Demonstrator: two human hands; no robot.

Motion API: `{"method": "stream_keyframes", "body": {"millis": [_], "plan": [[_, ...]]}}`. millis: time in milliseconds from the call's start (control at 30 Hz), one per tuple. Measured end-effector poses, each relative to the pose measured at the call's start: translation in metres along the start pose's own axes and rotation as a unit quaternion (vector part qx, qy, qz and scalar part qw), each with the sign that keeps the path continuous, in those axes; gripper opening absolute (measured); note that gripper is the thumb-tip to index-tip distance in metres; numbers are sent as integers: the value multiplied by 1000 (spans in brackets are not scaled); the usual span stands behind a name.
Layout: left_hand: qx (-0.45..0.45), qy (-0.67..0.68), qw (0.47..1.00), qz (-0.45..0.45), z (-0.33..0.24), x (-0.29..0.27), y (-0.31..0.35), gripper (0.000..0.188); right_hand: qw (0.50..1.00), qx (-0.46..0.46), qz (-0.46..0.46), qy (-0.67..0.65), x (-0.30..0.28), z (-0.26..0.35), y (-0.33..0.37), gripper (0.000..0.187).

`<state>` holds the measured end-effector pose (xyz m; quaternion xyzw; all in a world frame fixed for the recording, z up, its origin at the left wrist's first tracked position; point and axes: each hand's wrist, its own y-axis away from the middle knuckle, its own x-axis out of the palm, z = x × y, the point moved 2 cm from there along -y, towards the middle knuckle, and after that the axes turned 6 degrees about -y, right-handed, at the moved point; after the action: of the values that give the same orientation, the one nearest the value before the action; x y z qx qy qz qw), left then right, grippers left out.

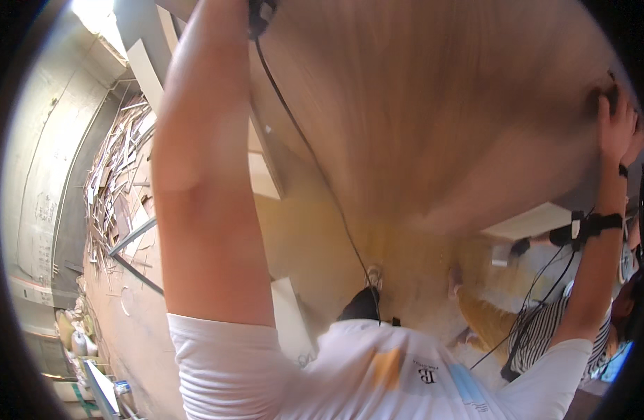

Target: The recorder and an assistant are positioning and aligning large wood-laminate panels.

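A large brown wood-grain panel (420, 105) spans the upper middle and right, smeared by motion. My left arm stretches up along its left side and leaves the picture at the top, so my left hand is out of sight. Against the panel's far right edge is my right hand (617, 131), its fingers on the board and partly blurred. A dark wristband (623, 170) circles that wrist, and a black strapped device (586, 227) sits on the forearm. From a black device (261, 15) by my left arm, a thin cable (311, 150) hangs down across the panel.
A person in a striped top (542, 336) is close on my right. Wood offcuts (122, 189) are heaped along the left wall, with a metal frame piece (131, 238) beside them. Pale boards (290, 315) stand near my left side; another pale board (528, 220) lies right.
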<state>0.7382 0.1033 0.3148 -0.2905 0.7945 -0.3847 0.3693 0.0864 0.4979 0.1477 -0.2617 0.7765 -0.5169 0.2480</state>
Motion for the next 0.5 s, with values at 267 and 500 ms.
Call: {"method": "stream_keyframes", "body": {"millis": [267,500], "plan": [[-33,90,977,-193,10,-17,20,63,982,85,-14,-171,-51,69,-6,58],[-65,129,978,-152,-2,5,24,51,991,89,39,-96,-98,85,-17,59]]}}
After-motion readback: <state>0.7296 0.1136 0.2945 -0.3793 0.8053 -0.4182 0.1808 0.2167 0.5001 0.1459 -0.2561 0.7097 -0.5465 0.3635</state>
